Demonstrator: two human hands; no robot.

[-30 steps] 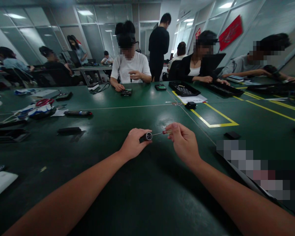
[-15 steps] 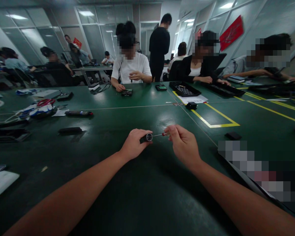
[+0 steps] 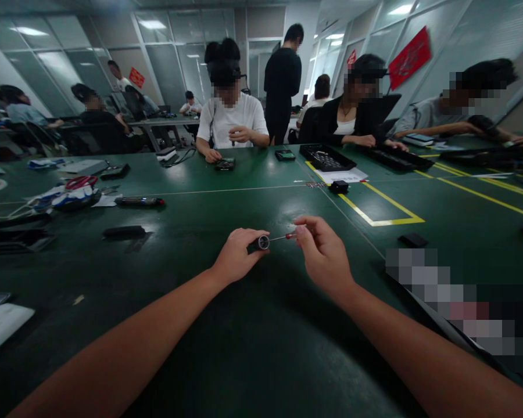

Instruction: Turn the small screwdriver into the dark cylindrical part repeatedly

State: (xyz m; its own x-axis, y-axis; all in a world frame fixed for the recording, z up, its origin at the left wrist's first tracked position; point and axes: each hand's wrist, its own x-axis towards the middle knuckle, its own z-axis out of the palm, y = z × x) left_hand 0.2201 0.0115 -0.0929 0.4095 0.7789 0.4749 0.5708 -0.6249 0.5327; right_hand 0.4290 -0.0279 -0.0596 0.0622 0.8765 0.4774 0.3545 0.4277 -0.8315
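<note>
In the middle of the view, my left hand (image 3: 236, 255) grips a short black cylinder (image 3: 262, 242) between thumb and fingers, its round, pale-rimmed end facing me. My right hand (image 3: 326, 252) pinches a small screwdriver (image 3: 290, 235) with a red handle and a thin metal shaft. The shaft points left and its tip meets the right side of the cylinder's end. Most of the screwdriver's handle is hidden by my fingers. Both hands are just above the green table (image 3: 261, 337).
A dark pen-shaped tool (image 3: 139, 201) and a black piece (image 3: 124, 232) lie to the left. Black blocks (image 3: 413, 240) and yellow tape (image 3: 396, 221) are to the right. Across the table a person in white (image 3: 232, 119) handles a small device; black trays (image 3: 329, 158) stand nearby.
The fingers of my right hand have shifted and lifted around the screwdriver's handle, the wrist turned slightly. My left hand and the cylinder stay nearly still.
</note>
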